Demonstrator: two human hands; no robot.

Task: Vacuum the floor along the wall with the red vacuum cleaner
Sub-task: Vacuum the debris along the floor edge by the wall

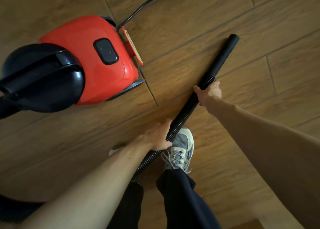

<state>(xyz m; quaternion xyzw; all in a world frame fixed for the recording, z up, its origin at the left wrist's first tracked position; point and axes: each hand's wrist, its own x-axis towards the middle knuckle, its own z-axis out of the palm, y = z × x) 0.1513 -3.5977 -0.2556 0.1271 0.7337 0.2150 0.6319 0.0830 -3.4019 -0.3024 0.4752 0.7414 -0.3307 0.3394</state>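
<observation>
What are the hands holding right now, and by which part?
Both grip the black vacuum hose. The right hand holds its ribbed end just below the smooth nozzle tube; the left hand holds the ribbed part further back.

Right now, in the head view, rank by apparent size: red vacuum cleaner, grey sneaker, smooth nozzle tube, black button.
1. red vacuum cleaner
2. grey sneaker
3. smooth nozzle tube and black button: too alike to rank; tube longer, button wider.

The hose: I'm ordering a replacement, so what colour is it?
The hose is black and ribbed, ending in a smooth black nozzle; the head view shows it best.
</observation>
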